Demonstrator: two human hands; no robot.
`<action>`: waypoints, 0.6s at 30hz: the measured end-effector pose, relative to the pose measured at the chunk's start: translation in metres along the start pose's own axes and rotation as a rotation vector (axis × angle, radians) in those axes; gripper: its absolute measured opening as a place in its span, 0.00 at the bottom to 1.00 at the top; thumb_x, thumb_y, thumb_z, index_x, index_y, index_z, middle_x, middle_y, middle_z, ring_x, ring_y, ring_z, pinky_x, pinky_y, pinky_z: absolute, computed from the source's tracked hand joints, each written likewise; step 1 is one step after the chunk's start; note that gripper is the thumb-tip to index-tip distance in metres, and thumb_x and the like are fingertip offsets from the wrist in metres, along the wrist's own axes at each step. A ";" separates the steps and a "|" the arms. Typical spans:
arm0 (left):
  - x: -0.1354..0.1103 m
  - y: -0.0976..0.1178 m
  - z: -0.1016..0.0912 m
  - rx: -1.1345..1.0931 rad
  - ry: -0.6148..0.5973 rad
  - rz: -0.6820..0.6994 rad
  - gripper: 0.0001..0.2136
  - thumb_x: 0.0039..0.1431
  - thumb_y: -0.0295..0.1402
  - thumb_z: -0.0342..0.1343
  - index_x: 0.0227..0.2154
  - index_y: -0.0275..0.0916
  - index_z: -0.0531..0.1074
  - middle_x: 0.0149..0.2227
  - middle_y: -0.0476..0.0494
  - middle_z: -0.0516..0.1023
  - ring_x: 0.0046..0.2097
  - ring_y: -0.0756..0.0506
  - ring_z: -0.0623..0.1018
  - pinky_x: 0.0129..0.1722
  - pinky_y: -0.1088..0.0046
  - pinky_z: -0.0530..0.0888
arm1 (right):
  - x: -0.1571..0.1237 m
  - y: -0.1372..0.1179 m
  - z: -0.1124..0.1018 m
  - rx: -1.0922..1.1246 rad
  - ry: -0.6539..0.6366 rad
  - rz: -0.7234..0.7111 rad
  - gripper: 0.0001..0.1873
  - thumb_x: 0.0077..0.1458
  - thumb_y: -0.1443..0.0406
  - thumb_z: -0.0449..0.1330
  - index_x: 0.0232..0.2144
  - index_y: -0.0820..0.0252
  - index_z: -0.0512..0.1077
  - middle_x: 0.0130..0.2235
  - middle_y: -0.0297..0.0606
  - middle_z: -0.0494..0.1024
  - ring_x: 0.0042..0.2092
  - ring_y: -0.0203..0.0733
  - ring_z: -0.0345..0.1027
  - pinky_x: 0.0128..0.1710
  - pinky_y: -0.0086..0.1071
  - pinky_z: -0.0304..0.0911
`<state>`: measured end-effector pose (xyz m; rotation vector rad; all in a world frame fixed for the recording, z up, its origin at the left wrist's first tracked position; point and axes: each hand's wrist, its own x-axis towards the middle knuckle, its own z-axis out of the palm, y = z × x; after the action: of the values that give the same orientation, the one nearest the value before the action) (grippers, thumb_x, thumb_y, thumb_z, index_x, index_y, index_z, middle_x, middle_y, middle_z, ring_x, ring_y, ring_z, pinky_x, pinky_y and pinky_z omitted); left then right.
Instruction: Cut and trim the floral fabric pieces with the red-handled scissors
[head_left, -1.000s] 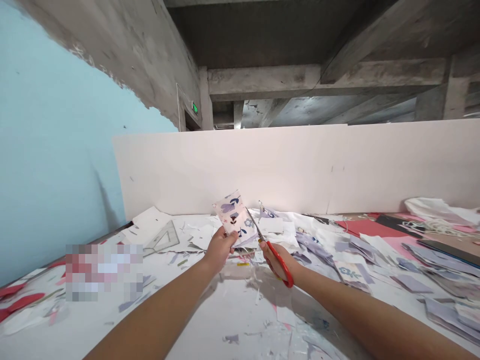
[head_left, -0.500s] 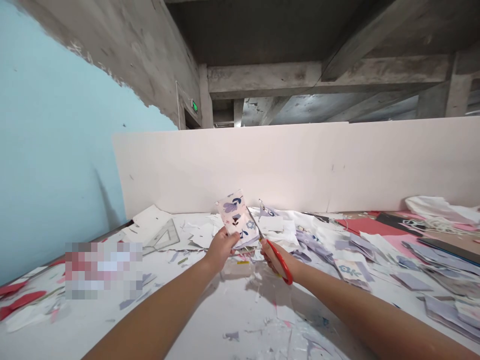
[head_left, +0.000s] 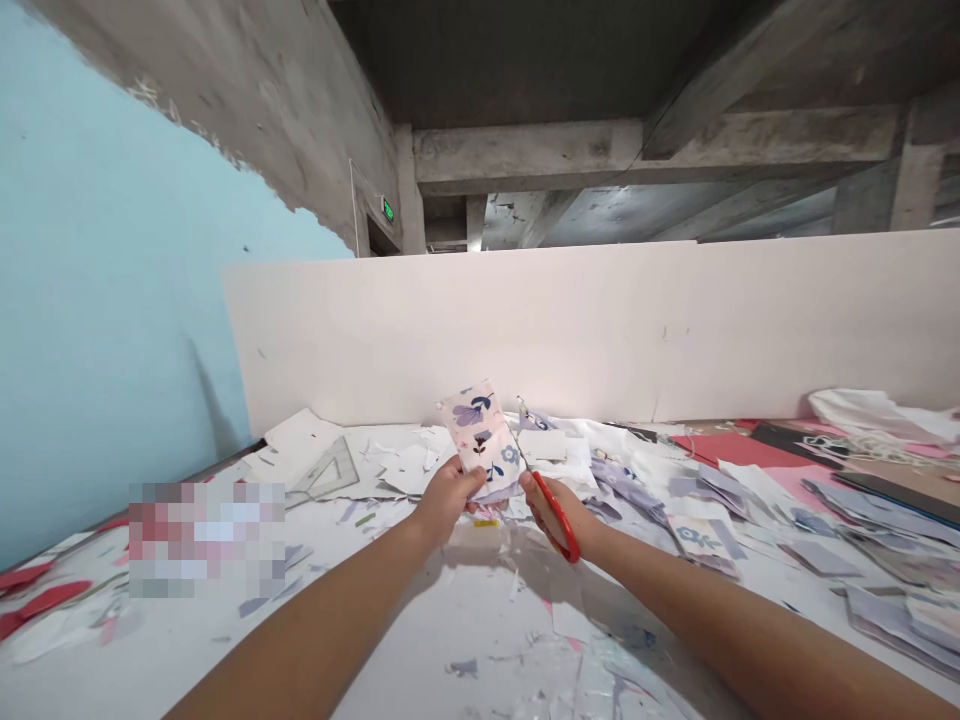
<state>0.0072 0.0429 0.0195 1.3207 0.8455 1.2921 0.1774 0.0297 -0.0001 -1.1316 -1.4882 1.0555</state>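
Observation:
Between thumb and fingers, my left hand (head_left: 448, 500) pinches the lower left edge of a pale pink piece with purple and blue flowers (head_left: 474, 425); whether it is cloth or paper I cannot tell. It is held up tilted above the table. Red-handled scissors (head_left: 553, 515) are gripped in my right hand (head_left: 559, 512), with the blades pointing up and away along the right edge of the flowered piece. The blades are thin and partly hidden there. A small yellow item (head_left: 486, 523) lies beneath my left hand.
A clear set square (head_left: 334, 470) lies at the back left. Scraps cover the white table (head_left: 375, 640), with lilac pieces (head_left: 821, 560) and a red sheet (head_left: 720, 450) on the right. A white panel (head_left: 525, 330) stands behind; a blue wall (head_left: 112, 270) is left.
The flowered piece and my left hand have shifted slightly right. The scissor blades have come closer against the piece's right edge, and the handles have moved slightly up and left.

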 end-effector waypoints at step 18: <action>-0.003 0.013 -0.008 0.041 -0.244 -0.144 0.08 0.40 0.32 0.58 0.26 0.35 0.71 0.21 0.49 0.70 0.21 0.53 0.68 0.21 0.78 0.61 | 0.009 -0.029 -0.008 0.353 0.118 0.038 0.20 0.41 0.54 0.60 0.21 0.56 0.53 0.13 0.20 0.52 0.15 0.26 0.45 0.13 0.20 0.41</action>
<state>-0.0032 0.0392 0.0303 1.3906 0.7832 0.9839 0.1802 0.0338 0.0312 -0.9555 -1.1364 1.2012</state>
